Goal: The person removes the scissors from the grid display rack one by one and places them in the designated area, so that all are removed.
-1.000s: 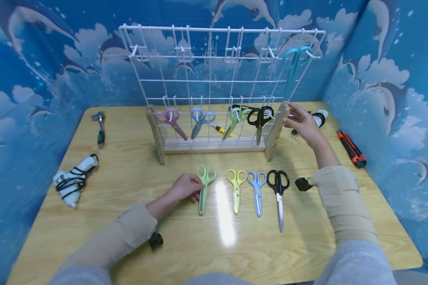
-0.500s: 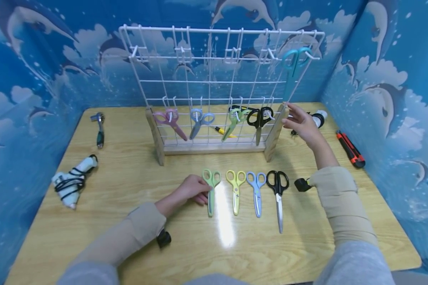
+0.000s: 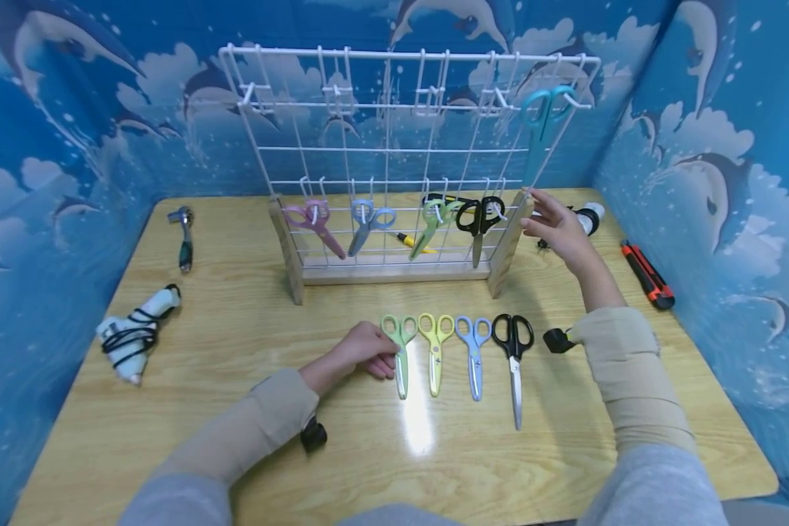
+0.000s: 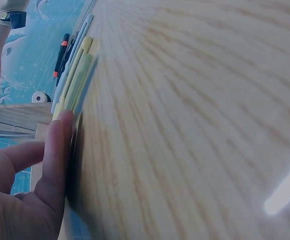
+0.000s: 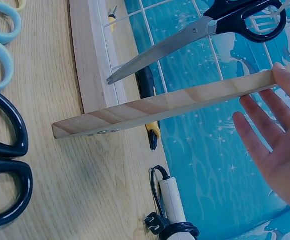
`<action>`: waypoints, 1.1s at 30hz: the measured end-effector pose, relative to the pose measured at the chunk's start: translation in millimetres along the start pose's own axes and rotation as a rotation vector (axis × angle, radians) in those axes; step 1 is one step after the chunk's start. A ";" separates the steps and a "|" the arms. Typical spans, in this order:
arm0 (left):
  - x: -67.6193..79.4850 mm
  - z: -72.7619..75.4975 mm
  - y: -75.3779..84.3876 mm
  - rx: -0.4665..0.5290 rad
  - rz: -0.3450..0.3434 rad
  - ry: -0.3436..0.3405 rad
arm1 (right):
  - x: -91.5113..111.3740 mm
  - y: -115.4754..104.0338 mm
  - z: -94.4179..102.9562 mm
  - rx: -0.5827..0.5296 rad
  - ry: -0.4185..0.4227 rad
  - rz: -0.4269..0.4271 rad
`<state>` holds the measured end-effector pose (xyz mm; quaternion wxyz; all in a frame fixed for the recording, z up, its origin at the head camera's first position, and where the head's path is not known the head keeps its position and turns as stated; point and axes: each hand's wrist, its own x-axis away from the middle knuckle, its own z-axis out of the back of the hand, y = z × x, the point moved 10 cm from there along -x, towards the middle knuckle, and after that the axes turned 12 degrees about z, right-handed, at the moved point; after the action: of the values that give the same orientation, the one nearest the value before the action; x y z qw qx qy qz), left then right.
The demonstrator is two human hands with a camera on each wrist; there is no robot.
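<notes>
Left hand (image 3: 361, 347) low over the wooden table (image 3: 546, 467), at the green scissors (image 3: 402, 365); fingers fairly straight and close together, tips touching the pair's left side, thumb apart from it in the left wrist view. Green scissors flat on the table, rings toward the rack (image 3: 381, 149), blades toward the person. First in a row of four: yellow scissors (image 3: 436, 365) just beside, handles so near that contact cannot be told, then blue scissors (image 3: 475, 361), then large black-handled scissors (image 3: 515, 365) with a silver blade reaching nearest the person. All four lie roughly parallel, points the same way. Right hand (image 3: 562, 226) up at the rack's right wooden upright (image 3: 508, 252); fingers loosely spread, one tip across the top end of the wood, others along its far side, palm bare. Rack is white wire on a wooden base, standing behind the row. On its lower hooks, left to right: pink pair (image 3: 331, 239), grey-blue pair (image 3: 364, 234), light green pair (image 3: 424, 237), black pair (image 3: 477, 226). A teal pair (image 3: 540, 139) hangs from the upper right hook. Table's left side: ratchet (image 3: 185, 241) and, nearer, a white tool (image 3: 131, 332) wound in black cord. Far right: red-and-black cutter (image 3: 647, 274), near the dolphin-print backdrop (image 3: 697, 256).
</notes>
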<state>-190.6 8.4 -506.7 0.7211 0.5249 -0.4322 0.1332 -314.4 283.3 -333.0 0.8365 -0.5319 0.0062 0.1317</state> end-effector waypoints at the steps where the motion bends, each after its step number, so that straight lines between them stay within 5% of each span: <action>1: 0.3 0.0 0.4 -0.001 -0.001 0.001 | 0.1 0.1 0.1 -0.004 0.000 -0.001; 12: 6.2 2.3 8.0 -0.098 -0.028 0.047 | 0.7 -2.5 -0.2 -0.023 -0.001 0.032; 18: 23.3 11.4 42.8 -0.283 -0.153 0.178 | -3.6 9.8 2.4 -0.110 -0.016 0.079; 22: 50.4 5.3 91.1 -0.424 -0.320 0.254 | 0.7 0.0 1.9 -0.025 0.000 0.037; 27: 97.2 -17.0 161.1 -0.574 -0.642 0.332 | 1.0 -2.1 1.2 -0.022 0.001 0.010; 33: 150.2 -37.2 228.1 -0.551 -1.043 0.432 | -0.9 -1.7 -0.7 -0.040 0.001 0.011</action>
<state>-231.2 95.8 -248.5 0.8709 0.4230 0.0177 -0.2494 -314.8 281.7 -331.6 0.8250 -0.5485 0.0068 0.1361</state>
